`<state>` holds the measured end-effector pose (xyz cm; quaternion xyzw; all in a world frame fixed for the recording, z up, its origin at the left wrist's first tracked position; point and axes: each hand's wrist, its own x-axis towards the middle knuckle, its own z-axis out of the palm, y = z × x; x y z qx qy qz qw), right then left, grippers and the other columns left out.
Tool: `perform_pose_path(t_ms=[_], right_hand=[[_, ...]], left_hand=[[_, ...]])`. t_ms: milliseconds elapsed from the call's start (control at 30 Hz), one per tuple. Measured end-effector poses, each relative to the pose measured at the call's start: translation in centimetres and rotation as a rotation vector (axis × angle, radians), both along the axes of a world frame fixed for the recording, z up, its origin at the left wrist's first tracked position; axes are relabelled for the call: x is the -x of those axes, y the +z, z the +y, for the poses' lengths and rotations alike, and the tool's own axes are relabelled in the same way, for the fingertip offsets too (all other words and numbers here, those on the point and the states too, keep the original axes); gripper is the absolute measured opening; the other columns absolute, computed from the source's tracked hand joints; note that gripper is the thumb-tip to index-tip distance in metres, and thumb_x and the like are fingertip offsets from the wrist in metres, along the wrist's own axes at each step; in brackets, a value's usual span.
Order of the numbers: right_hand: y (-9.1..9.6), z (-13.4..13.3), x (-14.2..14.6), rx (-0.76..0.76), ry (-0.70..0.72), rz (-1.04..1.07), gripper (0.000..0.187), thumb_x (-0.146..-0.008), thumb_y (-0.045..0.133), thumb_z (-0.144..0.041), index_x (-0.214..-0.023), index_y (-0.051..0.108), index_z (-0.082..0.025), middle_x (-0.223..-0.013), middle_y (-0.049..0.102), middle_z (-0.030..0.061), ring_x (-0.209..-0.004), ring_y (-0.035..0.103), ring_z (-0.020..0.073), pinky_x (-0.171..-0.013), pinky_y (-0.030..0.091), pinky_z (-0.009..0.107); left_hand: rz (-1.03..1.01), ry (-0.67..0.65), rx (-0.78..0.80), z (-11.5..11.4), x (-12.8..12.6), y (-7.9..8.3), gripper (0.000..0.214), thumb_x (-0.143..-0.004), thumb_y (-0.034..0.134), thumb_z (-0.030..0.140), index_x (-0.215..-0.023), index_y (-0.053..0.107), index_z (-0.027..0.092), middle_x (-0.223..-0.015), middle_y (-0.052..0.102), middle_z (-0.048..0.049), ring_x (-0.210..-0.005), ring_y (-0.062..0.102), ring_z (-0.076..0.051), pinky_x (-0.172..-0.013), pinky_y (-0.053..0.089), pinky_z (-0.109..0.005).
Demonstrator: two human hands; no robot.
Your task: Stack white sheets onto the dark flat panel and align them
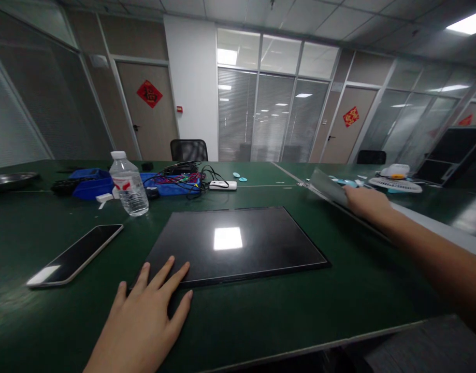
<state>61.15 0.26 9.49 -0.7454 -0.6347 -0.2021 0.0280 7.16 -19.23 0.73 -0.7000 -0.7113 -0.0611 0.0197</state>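
A flat black display panel (261,254) lies face up on the green table (269,316), with a ceiling light reflected in its glossy surface. Fingers spread, my left hand (144,316) rests at the panel's near left corner, its fingertips over the edge. Over on the right, my right hand (368,202) is closed on a thin grey sheet (327,187), which is tilted above the table and slightly blurred. What the sheet is made of I cannot tell, and the thumb is hidden.
Left of the panel lie a phone (78,254) and an upright water bottle (129,186). Behind are blue trays (92,184) with tangled cables (183,173) and a white power strip (222,185). A white fan-like object (395,181) sits at far right.
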Motion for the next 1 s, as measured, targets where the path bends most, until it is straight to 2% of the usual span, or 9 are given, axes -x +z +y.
perform_pose_path(t_ms=[167,233,300,400,500,600,667,767,1000], right_hand=[[4.9,-3.5,5.0,-0.240,-0.071,-0.114,0.051,-0.107,0.023,-0.038,-0.132,0.060,-0.014,-0.097,0.070,0.0257,-0.083,0.068,0.0322,-0.070,0.040,0.040],[6.4,-5.3,7.7,-0.296,0.022,-0.174,0.054,-0.108,0.019,-0.041,-0.134,0.060,-0.017,-0.096,0.072,0.0223,-0.080,0.068,0.0303,-0.069,0.041,0.038],[6.8,-7.1,10.6,-0.272,0.159,-0.215,0.051,-0.107,0.023,-0.043,-0.132,0.062,-0.022,-0.096,0.073,0.0165,-0.076,0.067,0.0278,-0.067,0.041,0.036],[4.6,-9.2,15.0,-0.161,0.399,-0.199,0.042,-0.105,0.035,-0.040,-0.134,0.062,-0.027,-0.105,0.075,0.0102,-0.074,0.067,0.0234,-0.065,0.041,0.032],[0.5,-10.7,19.3,0.042,0.670,-0.119,0.037,-0.104,0.041,-0.038,-0.119,0.071,-0.022,-0.098,0.075,0.0114,-0.073,0.067,0.0217,-0.065,0.043,0.031],[-3.2,-11.6,23.0,0.202,0.854,-0.053,0.044,-0.105,0.041,-0.049,-0.103,0.073,-0.018,-0.094,0.073,0.0128,-0.077,0.068,0.0236,-0.067,0.045,0.033],[-4.8,-11.8,24.9,0.237,0.921,-0.028,0.050,-0.104,0.041,-0.056,-0.104,0.072,-0.017,-0.097,0.072,0.0139,-0.084,0.068,0.0261,-0.070,0.047,0.035],[-5.9,-11.6,26.8,0.218,1.025,0.002,0.054,-0.103,0.039,-0.059,-0.113,0.070,-0.016,-0.103,0.071,0.0155,-0.095,0.066,0.0292,-0.078,0.049,0.040],[-7.2,-10.9,29.8,0.188,1.280,0.163,0.059,-0.101,0.045,-0.061,-0.139,0.061,-0.018,-0.138,0.062,0.0179,-0.125,0.057,0.0320,-0.102,0.045,0.049]], left_hand=[[0.015,-0.004,-0.006,0.4,-0.2,-0.3,0.061,-0.094,0.041,0.058,-0.151,0.049,0.037,-0.163,0.038,0.0011,-0.152,0.028,-0.044,-0.118,0.028,-0.071],[0.024,-0.009,-0.008,0.5,-0.2,-0.6,0.063,-0.093,0.039,0.059,-0.151,0.049,0.036,-0.163,0.038,0.0007,-0.152,0.028,-0.044,-0.118,0.028,-0.069],[0.024,-0.015,-0.023,0.5,-0.1,-1.0,0.067,-0.093,0.037,0.061,-0.153,0.047,0.033,-0.163,0.039,-0.0009,-0.152,0.029,-0.043,-0.118,0.029,-0.068],[0.008,-0.009,-0.084,0.5,0.0,-1.5,0.078,-0.093,0.034,0.062,-0.160,0.036,0.022,-0.164,0.038,-0.0078,-0.152,0.032,-0.040,-0.119,0.031,-0.065],[-0.019,0.004,-0.153,0.3,-0.1,-1.6,0.087,-0.093,0.030,0.062,-0.163,0.023,0.012,-0.165,0.035,-0.0147,-0.151,0.036,-0.036,-0.119,0.033,-0.062],[-0.044,0.009,-0.188,0.1,-0.2,-1.3,0.090,-0.093,0.030,0.063,-0.165,0.013,0.012,-0.168,0.028,-0.0161,-0.152,0.035,-0.034,-0.118,0.035,-0.060],[-0.048,0.015,-0.187,0.0,-0.3,-1.1,0.091,-0.092,0.031,0.064,-0.165,0.010,0.013,-0.169,0.026,-0.0150,-0.152,0.035,-0.033,-0.118,0.037,-0.059],[-0.034,0.012,-0.154,0.0,-0.3,-0.8,0.088,-0.092,0.033,0.064,-0.165,0.016,0.018,-0.168,0.031,-0.0132,-0.152,0.035,-0.033,-0.118,0.037,-0.058],[0.032,-0.005,-0.087,0.1,-0.4,-0.4,0.069,-0.093,0.038,0.060,-0.152,0.050,0.026,-0.165,0.037,-0.0107,-0.150,0.037,-0.036,-0.117,0.036,-0.059]])
